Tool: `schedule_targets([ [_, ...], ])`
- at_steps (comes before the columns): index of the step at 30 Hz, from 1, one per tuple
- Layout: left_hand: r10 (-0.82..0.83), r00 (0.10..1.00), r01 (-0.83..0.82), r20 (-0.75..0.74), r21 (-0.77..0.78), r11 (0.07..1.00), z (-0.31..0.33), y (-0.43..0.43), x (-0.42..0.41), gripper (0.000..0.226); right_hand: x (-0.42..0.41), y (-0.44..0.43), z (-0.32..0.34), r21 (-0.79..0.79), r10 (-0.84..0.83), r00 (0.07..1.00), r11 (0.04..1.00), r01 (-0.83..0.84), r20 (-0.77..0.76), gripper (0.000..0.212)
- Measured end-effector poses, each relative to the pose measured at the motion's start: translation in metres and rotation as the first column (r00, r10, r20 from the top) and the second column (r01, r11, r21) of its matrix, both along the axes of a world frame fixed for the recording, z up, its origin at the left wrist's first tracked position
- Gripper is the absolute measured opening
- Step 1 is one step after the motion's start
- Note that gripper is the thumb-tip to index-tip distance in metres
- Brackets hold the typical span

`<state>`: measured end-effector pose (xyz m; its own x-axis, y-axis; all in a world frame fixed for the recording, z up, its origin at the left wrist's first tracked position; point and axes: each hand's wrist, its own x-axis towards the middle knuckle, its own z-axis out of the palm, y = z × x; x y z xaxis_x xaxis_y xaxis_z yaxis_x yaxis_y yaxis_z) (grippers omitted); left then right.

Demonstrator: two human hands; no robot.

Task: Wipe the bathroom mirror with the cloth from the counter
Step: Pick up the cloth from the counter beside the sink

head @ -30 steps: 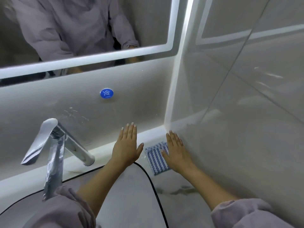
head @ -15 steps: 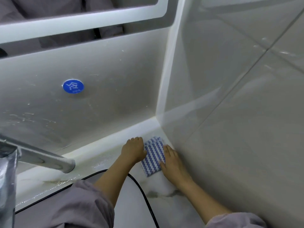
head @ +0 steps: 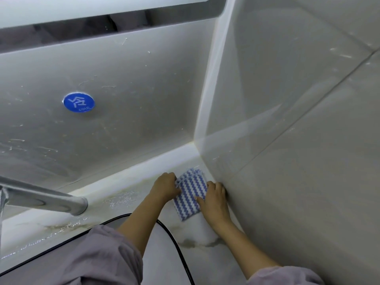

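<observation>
A blue-and-white striped cloth (head: 190,194) lies folded on the marble counter (head: 197,231), in the corner where the back wall meets the right wall. My left hand (head: 164,187) pinches the cloth's left edge with curled fingers. On the cloth's right edge rests my right hand (head: 213,200), its fingers closed over that side, close against the right wall. The mirror (head: 86,21) shows only as its lit lower edge at the top of the view.
A chrome faucet spout (head: 47,199) juts in from the left, above a sink with a black rim (head: 174,241). A blue round "cold" sticker (head: 78,103) is on the back wall. The tiled right wall (head: 298,140) stands tight beside my right hand. Water spots lie on the counter near the faucet.
My hands went from hovering flat beside the cloth to gripping it on both sides. The view tilted down and moved closer to the corner.
</observation>
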<state>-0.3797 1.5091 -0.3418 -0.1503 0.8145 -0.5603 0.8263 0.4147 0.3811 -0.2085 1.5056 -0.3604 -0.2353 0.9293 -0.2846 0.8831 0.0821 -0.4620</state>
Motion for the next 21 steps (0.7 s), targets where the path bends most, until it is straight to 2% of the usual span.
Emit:
schedule_targets([
  [8, 0.029, 0.997, -0.025, 0.078, -0.064, 0.998, 0.004, -0.003, -0.001, 0.020, -0.002, -0.002, 0.001, -0.138, -0.027, 0.995, 0.990, 0.013, -0.097, 0.023],
  [11, 0.081, 0.988, -0.088, 0.130, 0.048, 0.995, 0.009, -0.005, -0.002, 0.011, -0.004, 0.001, 0.008, -0.213, -0.106, 0.972, 0.975, 0.060, -0.209, 0.010],
  [13, 0.164, 0.960, -0.195, 0.227, 0.121, 0.973, 0.020, -0.006, -0.003, 0.011, -0.004, 0.004, 0.019, -0.309, -0.222, 0.911, 0.944, 0.112, -0.348, 0.009],
  [15, 0.264, 0.887, -0.338, 0.379, 0.145, 0.930, 0.034, -0.010, -0.004, 0.007, -0.005, 0.007, 0.034, -0.412, -0.326, 0.832, 0.902, 0.131, -0.449, 0.010],
  [17, 0.338, 0.775, -0.465, 0.534, 0.120, 0.877, 0.050, -0.016, -0.007, 0.012, -0.007, 0.011, 0.049, -0.445, -0.361, 0.784, 0.887, 0.122, -0.505, 0.017],
  [21, 0.397, 0.613, -0.605, 0.683, 0.083, 0.792, 0.084, -0.026, -0.016, 0.026, -0.014, 0.013, 0.086, -0.505, -0.412, 0.646, 0.862, 0.047, -0.643, 0.020],
])
